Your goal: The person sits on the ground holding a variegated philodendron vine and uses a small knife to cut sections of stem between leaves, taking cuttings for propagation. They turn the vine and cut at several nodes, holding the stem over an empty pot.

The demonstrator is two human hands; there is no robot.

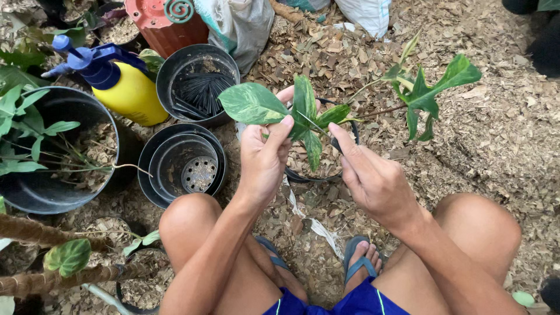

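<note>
Wood chips and dry bark cover the ground (pixel 496 134) all around a person squatting in blue shorts and flip-flops. Both hands are raised over a small black pot (pixel 318 166) that stands on the chips between the knees and is filled with the same chippy mix. The left hand (pixel 262 160) pinches the stem of a variegated plant cutting (pixel 303 111) just under its broad green-and-cream leaf, fingers closed on it. The right hand (pixel 373 178) is half open, its forefinger stretched to touch the stem near the pot's rim; it grips nothing that I can see. The cutting stands upright in the pot, so the planting looks well along, though the stem is not yet let go and the mix around it may want firming. A 2nd leafy shoot (pixel 426 93) reaches out to the right. To the left sit 2 nested empty black pots (pixel 181 166), a taller black pot (pixel 198 81), a yellow spray bottle (pixel 119 81) with a blue pump, and a large pot (pixel 58 146) of green plants.
</note>
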